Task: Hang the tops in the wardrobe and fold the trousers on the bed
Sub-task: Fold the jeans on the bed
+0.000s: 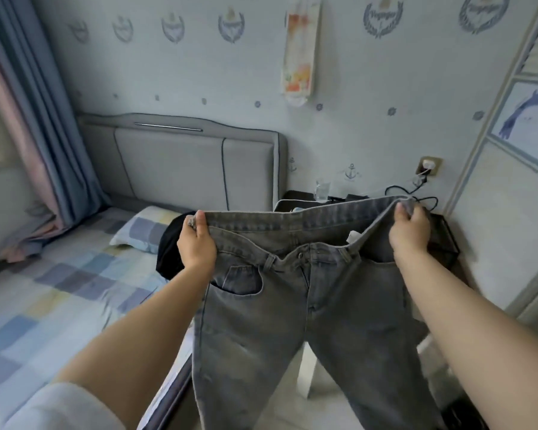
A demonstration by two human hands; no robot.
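A pair of grey jeans (317,311) hangs in the air in front of me, front side facing me, legs dangling toward the floor. My left hand (198,240) grips the waistband at its left end. At the waistband's right end my right hand (409,229) pinches the fabric. The waist is stretched wide between both hands. The bed (53,293), covered with a blue checked sheet, lies to the left. A black garment (168,246) lies on the bed beside the pillow, partly hidden behind my left hand. The wardrobe's sliding door (510,187) stands at the right.
A checked pillow (143,229) sits against the grey headboard (184,166). A dark bedside table (441,240) behind the jeans carries a glass (323,189) and cables. Blue and pink curtains (35,119) hang at the left. White floor shows between the jeans' legs.
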